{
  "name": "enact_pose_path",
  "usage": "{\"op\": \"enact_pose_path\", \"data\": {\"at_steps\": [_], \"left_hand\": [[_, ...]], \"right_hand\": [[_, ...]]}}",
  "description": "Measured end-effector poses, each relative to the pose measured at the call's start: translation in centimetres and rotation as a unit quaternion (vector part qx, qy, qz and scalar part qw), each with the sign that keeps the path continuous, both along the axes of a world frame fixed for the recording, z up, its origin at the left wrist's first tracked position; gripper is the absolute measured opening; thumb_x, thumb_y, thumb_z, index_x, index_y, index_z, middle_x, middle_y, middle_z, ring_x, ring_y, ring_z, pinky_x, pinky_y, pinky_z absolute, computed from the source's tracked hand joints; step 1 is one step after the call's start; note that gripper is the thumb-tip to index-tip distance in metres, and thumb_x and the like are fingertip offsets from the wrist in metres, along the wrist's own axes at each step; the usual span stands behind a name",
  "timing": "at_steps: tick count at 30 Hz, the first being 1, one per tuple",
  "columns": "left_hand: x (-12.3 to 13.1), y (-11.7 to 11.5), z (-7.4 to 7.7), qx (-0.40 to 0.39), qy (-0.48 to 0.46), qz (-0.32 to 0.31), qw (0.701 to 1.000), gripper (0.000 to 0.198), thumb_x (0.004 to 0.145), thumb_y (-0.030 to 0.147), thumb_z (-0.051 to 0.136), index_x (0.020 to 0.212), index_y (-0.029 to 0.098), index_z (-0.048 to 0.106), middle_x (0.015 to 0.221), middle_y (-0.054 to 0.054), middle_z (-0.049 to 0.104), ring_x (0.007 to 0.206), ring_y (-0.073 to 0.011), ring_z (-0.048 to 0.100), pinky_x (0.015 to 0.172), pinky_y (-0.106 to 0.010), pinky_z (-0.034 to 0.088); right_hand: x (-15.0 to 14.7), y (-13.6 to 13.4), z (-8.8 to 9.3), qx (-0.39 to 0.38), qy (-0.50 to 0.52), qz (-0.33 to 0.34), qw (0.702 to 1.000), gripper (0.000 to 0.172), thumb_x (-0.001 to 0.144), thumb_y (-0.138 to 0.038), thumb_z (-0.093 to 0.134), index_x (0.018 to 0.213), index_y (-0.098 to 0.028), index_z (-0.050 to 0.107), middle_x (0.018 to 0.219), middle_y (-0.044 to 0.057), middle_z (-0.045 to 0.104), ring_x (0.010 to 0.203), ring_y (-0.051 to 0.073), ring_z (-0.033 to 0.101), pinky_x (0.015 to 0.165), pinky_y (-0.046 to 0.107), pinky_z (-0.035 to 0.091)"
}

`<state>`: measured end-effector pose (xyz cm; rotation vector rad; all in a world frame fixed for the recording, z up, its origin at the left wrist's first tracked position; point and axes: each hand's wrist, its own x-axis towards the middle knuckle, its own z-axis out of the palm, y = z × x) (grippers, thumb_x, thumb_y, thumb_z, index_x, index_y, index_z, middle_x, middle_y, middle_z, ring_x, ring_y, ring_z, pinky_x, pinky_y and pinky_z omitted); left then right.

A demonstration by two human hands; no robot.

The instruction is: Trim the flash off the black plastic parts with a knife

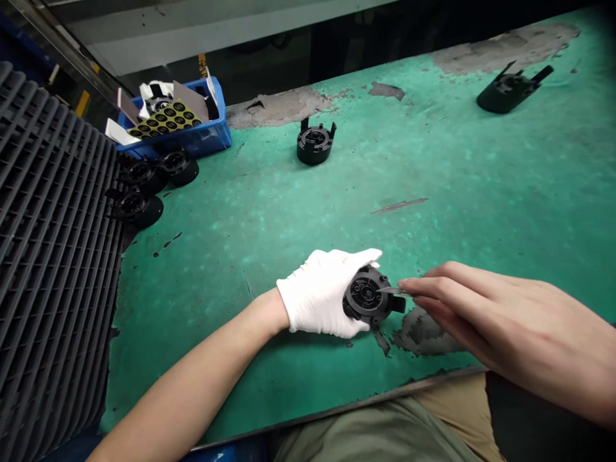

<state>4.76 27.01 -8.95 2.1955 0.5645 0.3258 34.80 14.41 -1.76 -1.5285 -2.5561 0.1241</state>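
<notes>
My left hand (323, 294), in a white glove, is wrapped round a round black plastic part (368, 294) low over the green table. The part's face, with rings and small holes, is turned up toward me, and a dark tab sticks out on its right. My bare right hand (474, 308) pinches a thin pointed metal tool (392, 290) that looks like a blade or tweezers; its exact kind is unclear. The tool's tip lies over the part's face near the centre. Whether it touches the surface I cannot tell.
A similar black part with upright tabs (314, 144) stands mid-table, and another (513, 90) at the far right. Several more (137, 206) sit at the left beside a blue bin (212, 138) holding a sheet of round stickers (168, 119). Stacked grey grid trays (52, 256) border the left.
</notes>
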Motion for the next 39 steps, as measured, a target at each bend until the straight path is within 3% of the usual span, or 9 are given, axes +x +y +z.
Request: {"op": "enact_pose_path", "data": {"at_steps": [3, 6, 11, 14, 19, 24, 30, 36, 39], "left_hand": [[-0.4, 0.4, -0.5, -0.003, -0.018, -0.026, 0.999, 0.118, 0.088, 0.047, 0.103, 0.192, 0.019, 0.054, 0.18, -0.027, 0.079, 0.165, -0.0534, 0.081, 0.14, -0.07, 0.066], [-0.4, 0.8, -1.0, -0.008, -0.027, -0.02, 0.999, 0.127, 0.08, 0.06, 0.117, 0.189, 0.026, 0.06, 0.179, -0.026, 0.079, 0.166, -0.0553, 0.078, 0.142, -0.076, 0.064], [-0.3, 1.2, -1.5, -0.022, -0.029, -0.024, 0.999, 0.127, 0.084, 0.074, 0.116, 0.19, 0.029, 0.062, 0.17, -0.024, 0.085, 0.156, -0.054, 0.084, 0.135, -0.075, 0.069], [-0.5, 1.2, -1.4, -0.022, -0.028, -0.029, 0.999, 0.128, 0.086, 0.077, 0.115, 0.191, 0.026, 0.062, 0.171, -0.025, 0.085, 0.157, -0.0542, 0.084, 0.136, -0.073, 0.069], [-0.7, 1.1, -1.5, -0.017, -0.018, -0.03, 0.999, 0.131, 0.086, 0.08, 0.115, 0.192, 0.026, 0.061, 0.17, -0.024, 0.085, 0.159, -0.0534, 0.083, 0.137, -0.071, 0.068], [-0.6, 1.1, -1.5, -0.023, -0.026, -0.029, 0.999, 0.132, 0.084, 0.081, 0.115, 0.192, 0.027, 0.061, 0.17, -0.024, 0.086, 0.16, -0.0541, 0.084, 0.138, -0.072, 0.069], [-1.1, 1.3, 0.1, -0.031, -0.009, -0.045, 0.998, 0.123, 0.095, 0.071, 0.112, 0.192, 0.018, 0.059, 0.177, -0.027, 0.083, 0.164, -0.0545, 0.083, 0.14, -0.065, 0.068], [-1.2, 1.4, 0.3, -0.026, 0.0, -0.042, 0.999, 0.12, 0.095, 0.074, 0.111, 0.19, 0.018, 0.062, 0.176, -0.027, 0.084, 0.166, -0.0528, 0.083, 0.144, -0.059, 0.067], [-1.0, 1.5, -0.3, -0.033, -0.002, -0.051, 0.998, 0.12, 0.098, 0.082, 0.105, 0.19, 0.017, 0.062, 0.18, -0.028, 0.081, 0.17, -0.0539, 0.079, 0.146, -0.063, 0.064]], "right_hand": [[1.2, 2.1, -0.5, -0.059, 0.037, 0.076, 0.995, 0.036, 0.132, -0.024, 0.05, 0.148, -0.026, 0.083, 0.11, 0.006, 0.083, 0.086, 0.022, 0.083, 0.071, 0.034, 0.061], [1.5, 3.6, -1.6, -0.094, 0.046, 0.094, 0.99, 0.039, 0.133, -0.021, 0.049, 0.143, -0.027, 0.085, 0.116, 0.007, 0.087, 0.094, 0.021, 0.086, 0.078, 0.034, 0.062], [1.4, 4.5, -3.1, -0.006, 0.04, 0.148, 0.988, 0.037, 0.134, -0.021, 0.048, 0.125, -0.025, 0.083, 0.111, 0.005, 0.083, 0.085, 0.02, 0.077, 0.075, 0.035, 0.056], [1.6, 4.9, -2.7, 0.015, 0.035, 0.156, 0.987, 0.042, 0.132, -0.013, 0.044, 0.134, -0.027, 0.083, 0.115, 0.003, 0.082, 0.085, 0.018, 0.074, 0.081, 0.034, 0.056], [1.8, 6.5, -0.9, -0.043, 0.03, 0.202, 0.978, 0.066, 0.116, 0.003, 0.043, 0.155, -0.032, 0.083, 0.114, 0.0, 0.081, 0.088, 0.017, 0.072, 0.086, 0.032, 0.057], [1.5, 7.3, -0.2, -0.061, 0.026, 0.244, 0.967, 0.049, 0.118, -0.003, 0.051, 0.135, -0.032, 0.086, 0.111, 0.002, 0.082, 0.087, 0.021, 0.068, 0.084, 0.036, 0.057], [2.3, 6.9, -0.3, -0.099, 0.005, 0.193, 0.976, 0.063, 0.128, -0.008, 0.034, 0.159, -0.03, 0.084, 0.11, 0.005, 0.079, 0.092, 0.021, 0.069, 0.091, 0.038, 0.057], [1.8, 7.3, 0.0, -0.089, -0.004, 0.218, 0.972, 0.06, 0.125, -0.005, 0.036, 0.146, -0.03, 0.086, 0.113, 0.005, 0.08, 0.09, 0.022, 0.067, 0.084, 0.038, 0.052], [1.4, 7.9, 0.5, -0.107, -0.013, 0.226, 0.968, 0.052, 0.124, -0.006, 0.042, 0.136, -0.029, 0.087, 0.11, 0.004, 0.079, 0.088, 0.022, 0.067, 0.081, 0.038, 0.05]]}}
